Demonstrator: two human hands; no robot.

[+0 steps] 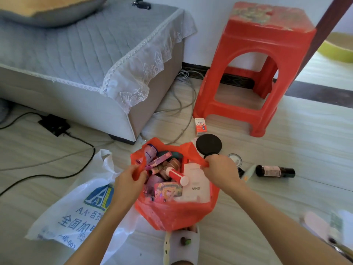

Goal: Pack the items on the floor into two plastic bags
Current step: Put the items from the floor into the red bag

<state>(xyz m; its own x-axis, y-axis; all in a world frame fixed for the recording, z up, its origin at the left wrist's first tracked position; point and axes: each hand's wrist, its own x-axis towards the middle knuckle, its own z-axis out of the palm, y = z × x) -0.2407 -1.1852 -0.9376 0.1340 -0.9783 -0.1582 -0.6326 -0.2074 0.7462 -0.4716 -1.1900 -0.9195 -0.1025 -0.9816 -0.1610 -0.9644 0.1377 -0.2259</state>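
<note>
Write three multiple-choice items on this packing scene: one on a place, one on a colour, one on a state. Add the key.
1. Where does the small white-and-red carton stand?
A. by the red plastic stool
B. on the bed
C. in a bag

2. What colour is the bag both hands hold open?
A. blue
B. red
C. black

3. How is the dark glass bottle?
A. upright
B. lying on the floor
C. in the white plastic bag

Key: A, it stands at the stool's foot; B, the left hand and right hand grip the red plastic bag; C is wrong, B: it lies sideways.

white bag point(72, 213) half hidden under the left arm; blurred items point(324, 228) at right edge
</note>
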